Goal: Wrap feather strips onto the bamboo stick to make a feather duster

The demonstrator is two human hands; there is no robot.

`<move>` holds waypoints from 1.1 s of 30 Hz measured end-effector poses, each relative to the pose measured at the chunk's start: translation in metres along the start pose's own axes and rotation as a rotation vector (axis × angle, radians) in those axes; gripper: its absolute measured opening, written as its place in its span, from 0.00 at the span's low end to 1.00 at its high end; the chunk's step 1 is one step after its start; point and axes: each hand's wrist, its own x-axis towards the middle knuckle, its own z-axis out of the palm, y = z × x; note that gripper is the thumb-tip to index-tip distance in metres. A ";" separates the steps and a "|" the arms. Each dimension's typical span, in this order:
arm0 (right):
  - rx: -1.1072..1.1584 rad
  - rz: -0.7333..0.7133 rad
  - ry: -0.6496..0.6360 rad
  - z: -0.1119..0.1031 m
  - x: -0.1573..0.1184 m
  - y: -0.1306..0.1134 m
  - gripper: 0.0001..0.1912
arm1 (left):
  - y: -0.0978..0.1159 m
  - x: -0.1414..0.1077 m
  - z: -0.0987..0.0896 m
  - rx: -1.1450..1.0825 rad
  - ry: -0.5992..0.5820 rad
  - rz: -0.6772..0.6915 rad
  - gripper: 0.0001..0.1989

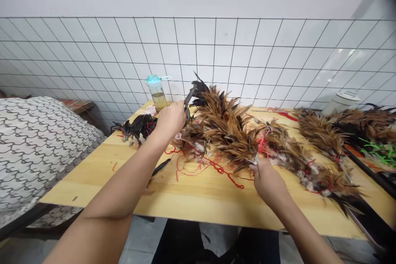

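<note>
My left hand [171,120] is closed around dark-handled scissors [187,114], whose blades point up beside the black tip of a feather bundle. This long bundle of brown feathers [227,126] slants across the middle of the table. My right hand [269,180] pinches its lower end, and the exact grip is partly hidden by the fingers. Red string [220,168] lies loose in loops on the wood between my two hands. Under and beside my left hand rests a clump of black feathers [140,127].
The wooden table [198,206] meets a white tiled wall. A bottle with a blue lid [157,93] and a white cup [342,101] stand at the back. More feather bundles [324,132] lie right, near green strands [379,150]. A patterned cushion-like thing [46,144] is left.
</note>
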 end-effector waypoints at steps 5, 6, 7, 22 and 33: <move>-0.159 0.010 0.120 0.000 0.000 0.004 0.12 | 0.058 -0.077 -0.009 -0.210 -0.039 0.617 0.12; -0.196 0.002 0.161 0.000 0.000 0.003 0.12 | 0.070 -0.089 -0.007 -0.217 -0.054 0.731 0.12; -0.235 -0.002 0.203 0.001 -0.001 0.002 0.12 | 0.079 -0.093 -0.006 -0.207 -0.075 0.784 0.12; -0.454 -0.030 0.502 0.008 -0.009 0.012 0.09 | 0.073 -0.082 -0.028 -0.147 -0.127 0.551 0.12; -0.481 0.033 0.550 0.008 -0.021 0.029 0.10 | 0.020 0.013 -0.026 0.076 -0.208 -0.020 0.15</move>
